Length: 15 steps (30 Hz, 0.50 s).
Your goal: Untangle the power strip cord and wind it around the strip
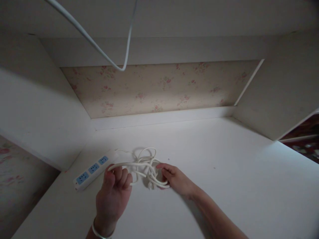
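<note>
A white power cord (149,165) lies in loose, tangled loops between my two hands. My left hand (114,192) is closed around one stretch of it, pulled out to the left of the bundle. On the bundle's right side, my right hand (175,177) pinches several loops between thumb and fingers. The cord leads at the back left to a white power strip (92,169) with three blue socket panels, which lies slanted on the white surface just left of my left hand. Part of the cord is hidden behind my left fingers.
The white desktop (224,179) is bounded by white side panels (37,109) and a low back ledge (161,117). Floral wallpaper (164,86) shows behind. Above, a white cable (99,49) hangs in a bend. Dark red items (305,136) sit beyond the right panel.
</note>
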Available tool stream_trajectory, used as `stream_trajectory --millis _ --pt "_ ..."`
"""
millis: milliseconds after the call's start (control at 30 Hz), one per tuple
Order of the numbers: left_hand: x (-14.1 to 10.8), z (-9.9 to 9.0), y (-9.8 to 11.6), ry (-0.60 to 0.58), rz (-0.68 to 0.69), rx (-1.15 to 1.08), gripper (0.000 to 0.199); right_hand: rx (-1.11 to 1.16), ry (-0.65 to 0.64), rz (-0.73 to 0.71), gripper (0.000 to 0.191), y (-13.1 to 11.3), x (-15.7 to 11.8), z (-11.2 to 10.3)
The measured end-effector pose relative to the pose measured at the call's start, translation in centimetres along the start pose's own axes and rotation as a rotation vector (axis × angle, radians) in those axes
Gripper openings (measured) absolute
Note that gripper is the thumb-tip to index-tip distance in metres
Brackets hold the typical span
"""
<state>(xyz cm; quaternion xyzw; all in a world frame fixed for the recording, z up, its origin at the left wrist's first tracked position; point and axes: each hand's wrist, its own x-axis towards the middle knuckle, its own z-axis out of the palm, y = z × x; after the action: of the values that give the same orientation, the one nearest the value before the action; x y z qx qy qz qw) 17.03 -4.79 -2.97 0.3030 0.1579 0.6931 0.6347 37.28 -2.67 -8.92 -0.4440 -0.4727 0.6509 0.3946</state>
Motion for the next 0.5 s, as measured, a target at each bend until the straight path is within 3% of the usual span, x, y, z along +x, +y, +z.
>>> stream_trajectory --millis 100,267,333,400,467,500 --pt "-0.3 0.0 -0.6 -0.082 -0.083 0.028 0.037 -0.070 0.109 -0.002 0.039 -0.4 0.3 -0.7" --pt "-1.1 -0.2 -1.5 -0.271 -0.305 0.298 0.050 0.059 0.303 -0.054 0.036 -1.9 0.2 -1.9" --pt "-1.4 -0.2 -1.3 -0.367 -0.411 0.443 0.052 0.120 0.313 -0.030 0.037 -2.2 0.1 -2.1" --pt "-1.5 0.1 -0.8 -0.491 -0.552 0.569 0.042 0.152 0.275 -0.026 0.039 -2.2 0.0 -2.0" --pt "-1.7 0.6 -0.5 -0.585 -0.698 0.597 0.028 0.137 0.220 -0.068 0.040 -2.0 -0.1 -1.6" --pt "-1.8 0.8 -0.6 -0.600 -0.754 0.573 0.033 0.112 0.199 -0.101 0.040 -1.9 -0.2 -1.4"
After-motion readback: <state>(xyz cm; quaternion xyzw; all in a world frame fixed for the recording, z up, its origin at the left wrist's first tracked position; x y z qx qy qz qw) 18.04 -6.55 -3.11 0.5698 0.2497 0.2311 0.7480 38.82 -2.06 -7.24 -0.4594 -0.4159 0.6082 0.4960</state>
